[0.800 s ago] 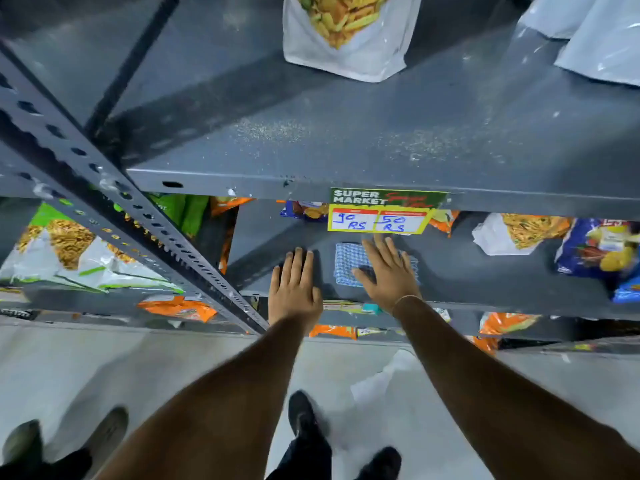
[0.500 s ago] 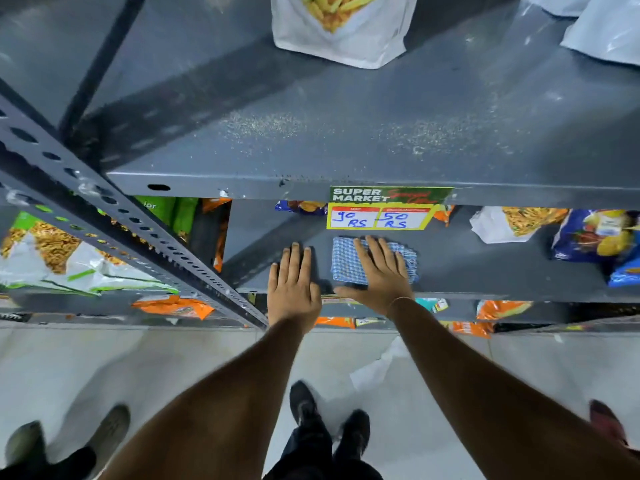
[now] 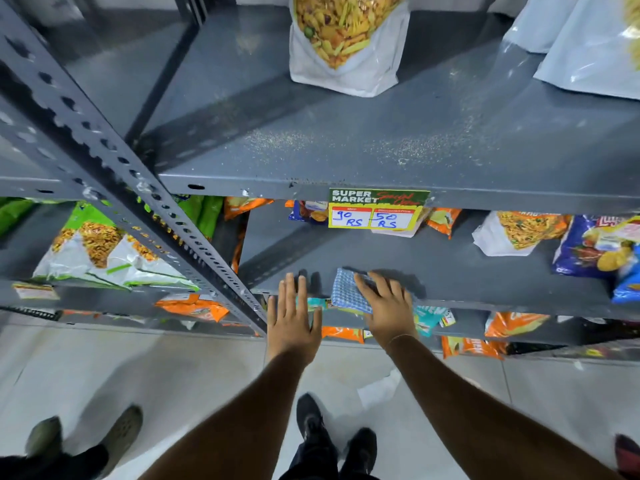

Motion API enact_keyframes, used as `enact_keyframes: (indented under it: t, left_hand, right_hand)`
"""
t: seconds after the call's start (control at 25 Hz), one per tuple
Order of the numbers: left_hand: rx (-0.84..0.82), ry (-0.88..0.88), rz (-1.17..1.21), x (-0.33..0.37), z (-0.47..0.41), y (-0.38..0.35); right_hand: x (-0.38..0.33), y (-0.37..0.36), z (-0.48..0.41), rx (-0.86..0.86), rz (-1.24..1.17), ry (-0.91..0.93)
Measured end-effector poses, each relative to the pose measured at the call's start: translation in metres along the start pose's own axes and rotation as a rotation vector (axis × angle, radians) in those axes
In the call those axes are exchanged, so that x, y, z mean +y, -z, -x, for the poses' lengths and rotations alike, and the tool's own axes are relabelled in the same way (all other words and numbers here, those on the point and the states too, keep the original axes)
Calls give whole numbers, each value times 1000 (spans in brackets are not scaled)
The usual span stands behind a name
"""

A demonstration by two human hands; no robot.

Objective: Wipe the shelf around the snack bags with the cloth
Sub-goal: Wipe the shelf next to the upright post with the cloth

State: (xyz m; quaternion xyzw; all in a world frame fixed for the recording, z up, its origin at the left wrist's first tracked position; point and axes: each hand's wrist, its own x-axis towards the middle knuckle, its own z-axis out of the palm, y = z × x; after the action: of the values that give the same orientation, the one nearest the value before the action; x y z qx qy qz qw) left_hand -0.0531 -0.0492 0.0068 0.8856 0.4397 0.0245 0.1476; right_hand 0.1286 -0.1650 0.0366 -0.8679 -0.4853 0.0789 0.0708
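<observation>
Blue checked cloth (image 3: pixel 346 293) lay at front edge of grey middle shelf (image 3: pixel 467 271), partly hanging over the lip, pinned under right hand (image 3: pixel 386 306). Right hand flat, fingers (image 3: pixel 365 284) spread on top of cloth, pressing rather than gripping; not curled around it. Left hand (image 3: pixel 294 317) just beside cloth on its left, flat and released, fingers together, fingertips resting at shelf edge, holding nothing. Bare shelf surface around cloth, well apart from nearest snack bags. White bag with yellow snack print (image 3: pixel 509 233) further back on right of same shelf, blue chip bag (image 3: pixel 595 247) just beside it toward far right. Orange bag (image 3: pixel 443 220) and another blue bag (image 3: pixel 308 211) at back, partly hidden behind yellow price tag (image 3: pixel 375 213) marked 90 RS and 50 RS, hung from upper shelf (image 3: pixel 381 147) edge. Upper shelf dusty with pale specks, white snack bag (image 3: pixel 346 46) standing upright on it. Perforated grey upright (image 3: pixel 145 188) running diagonally at left, green and white bags (image 3: pixel 100 244) beyond it. Orange bags (image 3: pixel 471 348) on lower shelf. Black shoes (image 3: pixel 332 434) on tiled floor below.
</observation>
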Motion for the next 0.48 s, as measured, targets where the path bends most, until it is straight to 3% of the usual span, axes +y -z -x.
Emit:
enact_keyframes:
  t: [0.08,0.24,0.48]
  left_hand:
    - [84,50,38,7,9,19]
    - [244,-84,-9,16,11,86]
    - [607,-341,-13,17,24,180]
  right_hand:
    - [-5,15,-1,23,-95,129]
    - [-35,71,11,117,-311,270]
    - [-92,199,56,469,-621,525]
